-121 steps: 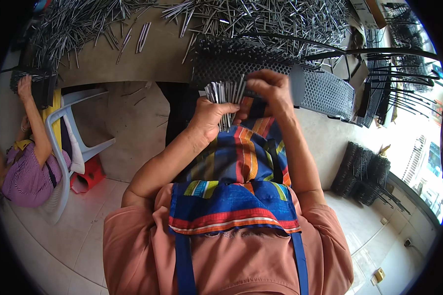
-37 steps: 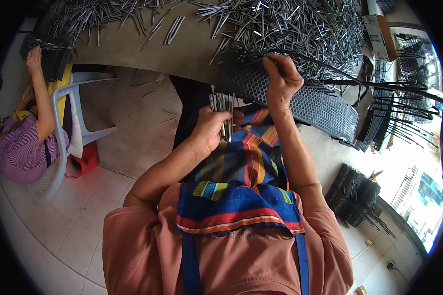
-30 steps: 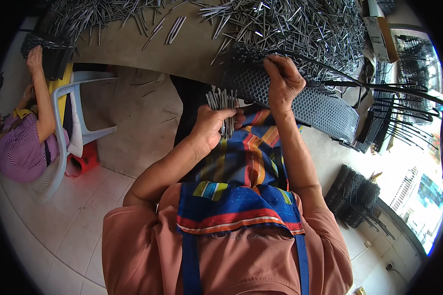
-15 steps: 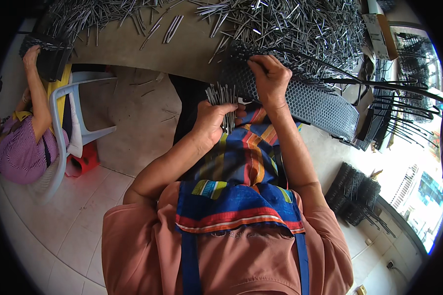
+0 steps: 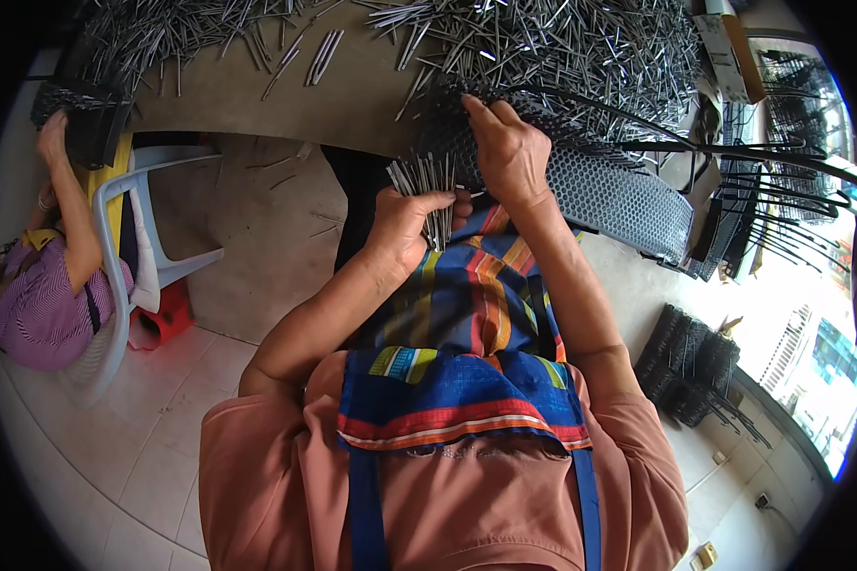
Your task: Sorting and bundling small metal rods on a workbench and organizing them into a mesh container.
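My left hand [image 5: 405,224] is wrapped around a bundle of thin metal rods [image 5: 436,181], their upper ends fanned out above the thumb. My right hand [image 5: 512,150] is held over the left end of a dark perforated panel [image 5: 624,195] with honeycomb-like round holes. Its thumb and index finger come together at that end. Whatever they pinch, if anything, is too small and dark to make out. Behind the panel lies a large heap of similar loose rods [image 5: 581,57] on the brown tabletop [image 5: 257,109].
Another rod pile [image 5: 176,33] spreads over the table's far left. A co-worker [image 5: 52,285] sits at left by a pale plastic chair [image 5: 114,257], one hand at a dark block. Black wire racks [image 5: 781,205] stand at right, and a dark bundle [image 5: 686,366] rests on the floor.
My right hand has shifted left and slightly farther away along the panel's end. My left hand keeps its rods, whose tops now lean a little more to the left.
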Demonstrator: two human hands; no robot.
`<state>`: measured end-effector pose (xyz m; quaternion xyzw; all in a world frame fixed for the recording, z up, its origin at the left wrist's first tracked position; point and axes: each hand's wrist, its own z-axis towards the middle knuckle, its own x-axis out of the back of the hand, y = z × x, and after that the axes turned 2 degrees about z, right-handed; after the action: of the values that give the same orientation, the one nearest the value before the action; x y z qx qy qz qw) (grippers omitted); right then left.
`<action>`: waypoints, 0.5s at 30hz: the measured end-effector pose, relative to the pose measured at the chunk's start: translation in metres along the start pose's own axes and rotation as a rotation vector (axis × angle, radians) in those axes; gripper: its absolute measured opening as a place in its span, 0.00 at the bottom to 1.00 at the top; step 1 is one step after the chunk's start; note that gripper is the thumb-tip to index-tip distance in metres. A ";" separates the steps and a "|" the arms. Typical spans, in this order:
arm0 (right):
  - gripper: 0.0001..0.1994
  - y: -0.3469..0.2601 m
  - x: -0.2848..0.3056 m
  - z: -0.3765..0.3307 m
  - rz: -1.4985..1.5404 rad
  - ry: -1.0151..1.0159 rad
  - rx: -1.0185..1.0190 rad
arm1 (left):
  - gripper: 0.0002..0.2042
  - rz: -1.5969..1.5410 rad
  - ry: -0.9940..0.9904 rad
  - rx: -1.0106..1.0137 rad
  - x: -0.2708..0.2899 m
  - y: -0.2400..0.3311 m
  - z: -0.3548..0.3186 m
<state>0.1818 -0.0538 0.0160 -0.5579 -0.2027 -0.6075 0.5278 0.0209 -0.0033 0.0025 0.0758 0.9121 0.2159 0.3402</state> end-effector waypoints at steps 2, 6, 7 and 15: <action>0.11 -0.003 0.005 -0.011 0.089 0.108 0.043 | 0.09 0.000 -0.020 -0.004 0.000 0.001 -0.001; 0.09 0.006 0.000 -0.033 1.018 -0.328 -0.484 | 0.10 0.040 -0.076 0.003 -0.002 0.000 0.000; 0.07 0.005 0.001 -0.038 0.985 -0.376 -0.513 | 0.10 0.041 -0.078 0.007 -0.002 -0.002 -0.001; 0.02 0.013 0.024 -0.021 1.163 0.190 -0.738 | 0.09 0.089 0.018 0.156 0.014 -0.013 -0.013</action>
<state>0.1879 -0.0859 0.0262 -0.6632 0.3962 -0.3014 0.5589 0.0020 -0.0157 -0.0031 0.1406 0.9249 0.1595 0.3151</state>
